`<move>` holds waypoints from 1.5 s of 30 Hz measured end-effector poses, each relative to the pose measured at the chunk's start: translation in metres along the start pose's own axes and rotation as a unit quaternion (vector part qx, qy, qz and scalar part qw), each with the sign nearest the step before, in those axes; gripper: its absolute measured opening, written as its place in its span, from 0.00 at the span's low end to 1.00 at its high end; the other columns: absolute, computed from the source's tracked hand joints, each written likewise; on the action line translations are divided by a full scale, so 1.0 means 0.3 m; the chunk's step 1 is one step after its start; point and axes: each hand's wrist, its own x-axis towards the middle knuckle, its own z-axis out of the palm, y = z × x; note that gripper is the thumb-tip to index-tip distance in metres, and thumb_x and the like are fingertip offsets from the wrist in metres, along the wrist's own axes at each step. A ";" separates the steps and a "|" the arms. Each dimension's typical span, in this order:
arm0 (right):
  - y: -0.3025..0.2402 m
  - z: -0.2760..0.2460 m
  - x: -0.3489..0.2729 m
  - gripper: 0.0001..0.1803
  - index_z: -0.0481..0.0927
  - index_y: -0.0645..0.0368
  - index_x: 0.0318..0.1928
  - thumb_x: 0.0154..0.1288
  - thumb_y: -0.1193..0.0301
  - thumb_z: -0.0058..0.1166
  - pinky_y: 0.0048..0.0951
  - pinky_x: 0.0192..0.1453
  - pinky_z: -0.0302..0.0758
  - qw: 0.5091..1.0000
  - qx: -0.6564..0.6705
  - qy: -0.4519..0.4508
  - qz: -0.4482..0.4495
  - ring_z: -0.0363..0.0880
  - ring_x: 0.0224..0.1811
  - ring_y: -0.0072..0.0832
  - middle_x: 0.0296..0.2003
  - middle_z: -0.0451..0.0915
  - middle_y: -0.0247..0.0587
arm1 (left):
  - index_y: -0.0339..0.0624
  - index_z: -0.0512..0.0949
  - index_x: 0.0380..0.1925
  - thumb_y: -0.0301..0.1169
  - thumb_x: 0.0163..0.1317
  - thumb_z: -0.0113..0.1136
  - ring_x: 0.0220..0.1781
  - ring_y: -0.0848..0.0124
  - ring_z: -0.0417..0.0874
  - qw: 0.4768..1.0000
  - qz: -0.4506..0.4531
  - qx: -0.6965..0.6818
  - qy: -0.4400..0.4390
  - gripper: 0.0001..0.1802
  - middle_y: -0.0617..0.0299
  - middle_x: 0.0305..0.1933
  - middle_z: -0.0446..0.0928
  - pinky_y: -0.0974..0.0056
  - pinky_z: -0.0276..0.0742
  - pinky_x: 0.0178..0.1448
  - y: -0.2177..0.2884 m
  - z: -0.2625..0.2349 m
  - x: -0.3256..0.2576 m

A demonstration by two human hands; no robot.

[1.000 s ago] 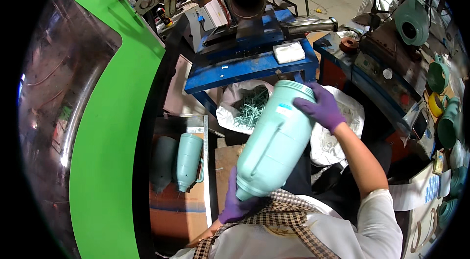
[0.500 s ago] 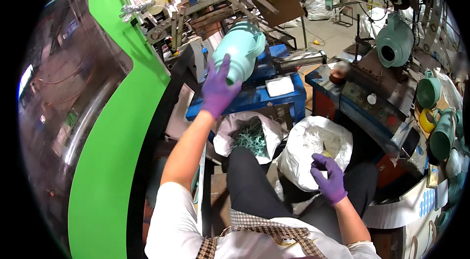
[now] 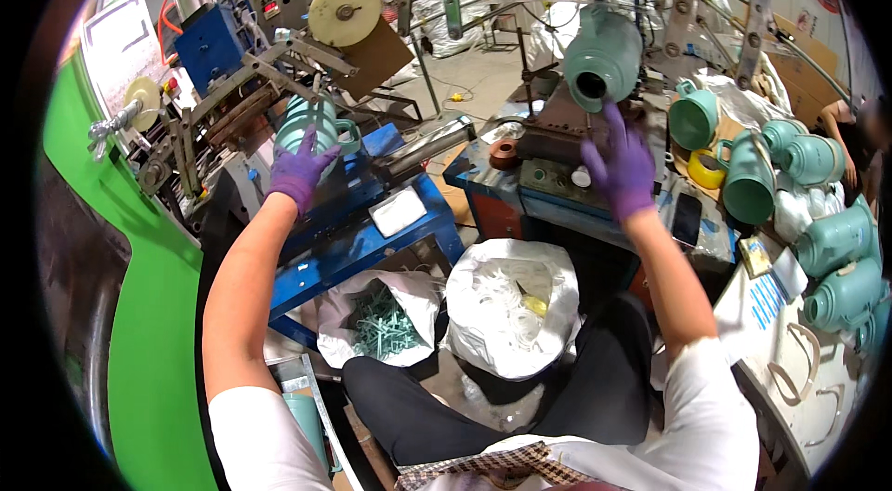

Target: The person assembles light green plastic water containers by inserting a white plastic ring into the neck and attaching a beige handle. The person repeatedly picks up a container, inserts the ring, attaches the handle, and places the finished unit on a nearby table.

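My left hand (image 3: pixel 299 170) presses its fingers around the teal jug (image 3: pixel 311 124) seated on the blue machine (image 3: pixel 362 222). My right hand (image 3: pixel 621 166), fingers spread, reaches the second jug (image 3: pixel 604 59), right of that machine. I'd steady each before letting go.

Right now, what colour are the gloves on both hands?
Purple, on the left hand and right hand; clearest in the head view.

The left hand (image 3: pixel 299 170) covers part of the teal jug (image 3: pixel 311 124); the far-right person (image 3: pixel 850 133) is blurred and cut off.
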 end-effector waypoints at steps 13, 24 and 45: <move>-0.469 -0.401 -0.108 0.34 0.74 0.54 0.62 0.53 0.61 0.66 0.42 0.31 0.81 0.970 0.104 -0.194 -0.105 0.84 0.27 0.44 0.27 0.83 0.44 | 0.60 0.74 0.59 0.40 0.44 0.79 0.75 0.34 0.61 0.717 0.247 -0.427 0.493 0.38 0.40 0.76 0.57 0.38 0.61 0.73 0.671 -0.555 -0.556; 0.319 -1.274 -0.817 0.27 0.75 0.64 0.60 0.61 0.74 0.66 0.34 0.66 0.71 0.937 -0.109 0.140 0.302 0.77 0.60 0.35 0.57 0.79 0.46 | 0.29 0.70 0.63 0.46 0.63 0.64 0.56 0.63 0.80 0.422 0.096 -0.902 0.009 0.36 0.48 0.56 0.79 0.58 0.75 0.64 0.470 -0.323 -0.526; 0.308 -1.192 -0.867 0.19 0.74 0.61 0.58 0.72 0.66 0.46 0.33 0.50 0.80 0.777 0.318 0.260 0.476 0.75 0.36 0.25 0.30 0.73 0.31 | 0.30 0.70 0.65 0.46 0.72 0.52 0.61 0.58 0.81 0.176 0.103 -0.948 -0.246 0.32 0.47 0.64 0.76 0.56 0.76 0.68 0.919 -0.192 -0.502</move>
